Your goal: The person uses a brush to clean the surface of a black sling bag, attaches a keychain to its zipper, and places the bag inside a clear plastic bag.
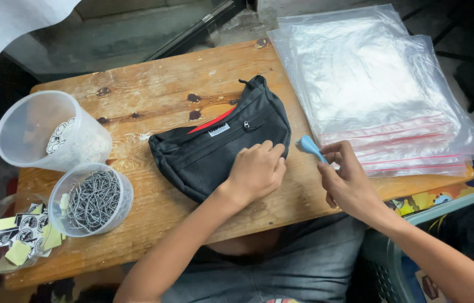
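A black pouch bag [214,147] with a red strip along its top zipper lies in the middle of a worn wooden table [153,92]. My left hand [255,171] rests on the bag's lower right corner, fingers curled over the mesh front. My right hand [349,179] hovers just right of the bag and pinches a small light-blue tool [308,147] between thumb and fingers, its tip pointing toward the bag.
A stack of clear zip bags with red seals [371,84] covers the table's right side. On the left stand a tall translucent cup [49,132], a tub of metal ball chains [92,199] and a tub of stickers and tags [10,235].
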